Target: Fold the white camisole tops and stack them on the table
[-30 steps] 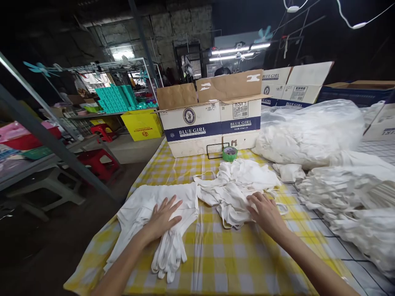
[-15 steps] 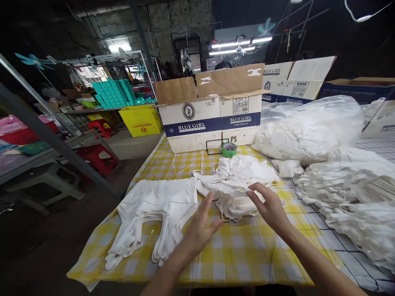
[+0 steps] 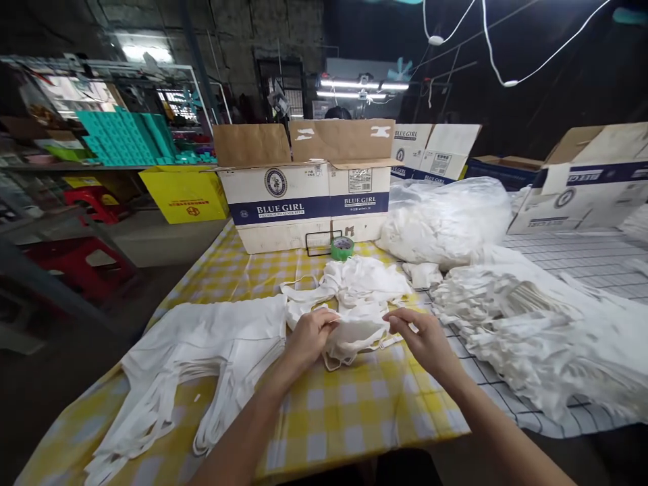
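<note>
White cloth piece [image 3: 360, 329] is up between both hands, at the near edge of a loose white pile [image 3: 367, 278] on the yellow checked tablecloth [image 3: 324, 425]. Left hand [image 3: 308, 339] has thumb and fingertips closed on its left edge; right hand [image 3: 424, 339] pinches the right edge, other fingers curled. Neat stack of white pieces [image 3: 217, 327] lies left of the pile, straps toward the wearer. Behind the pile: green tape roll [image 3: 342, 251], black wire frame [image 3: 307, 244], then open BLUE GIRL carton [image 3: 283, 236]. Right side: clear plastic bag [image 3: 450, 216] with white stuff inside, big white heap [image 3: 526, 337] nearer
</note>
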A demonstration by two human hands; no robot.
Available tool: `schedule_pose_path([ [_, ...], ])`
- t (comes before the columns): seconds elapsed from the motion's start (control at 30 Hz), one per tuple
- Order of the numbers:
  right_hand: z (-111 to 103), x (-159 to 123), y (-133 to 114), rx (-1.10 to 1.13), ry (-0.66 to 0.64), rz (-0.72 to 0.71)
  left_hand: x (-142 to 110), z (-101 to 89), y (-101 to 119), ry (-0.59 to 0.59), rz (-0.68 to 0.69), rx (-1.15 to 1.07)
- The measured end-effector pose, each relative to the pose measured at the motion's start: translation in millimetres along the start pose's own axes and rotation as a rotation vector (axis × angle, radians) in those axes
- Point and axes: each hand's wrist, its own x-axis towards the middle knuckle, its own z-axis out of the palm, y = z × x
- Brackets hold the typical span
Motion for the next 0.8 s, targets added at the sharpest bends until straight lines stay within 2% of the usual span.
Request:
schedule_pose_path([
  [0.1, -3, 1, -13, 0.016, 0.075, -0.071, 0, -2.9, 11, -0.013, -0.048, -0.062],
  [0.23, 12, -4, -24, 0.059, -0.145, -0.161, 3, -6.8, 32, -0.091, -0.048, -0.084],
  [0.37, 27, -11, -25, 0.111, -0.231, -0.036, 4, -13.1, 48, -0.089, -0.008, 0.006],
  [0.5, 12, -14, -30, 0.443, -0.274, 0.129, -5, -19.8, 60, -0.108, 0.023, -0.052],
  [0.6, -5, -14, -35, 0.560, -0.264, 0.236, -12, -23.5, 73, -0.136, 0.040, -0.249],
  [0.7, -16, -10, -35, 0.525, -0.194, 0.253, -16, -24.7, 84, -0.166, -0.022, -0.477],
  [0.8, -20, -6, -34, 0.308, -0.092, 0.169, -15, -21.6, 87, -0.145, -0.079, -0.601],
])
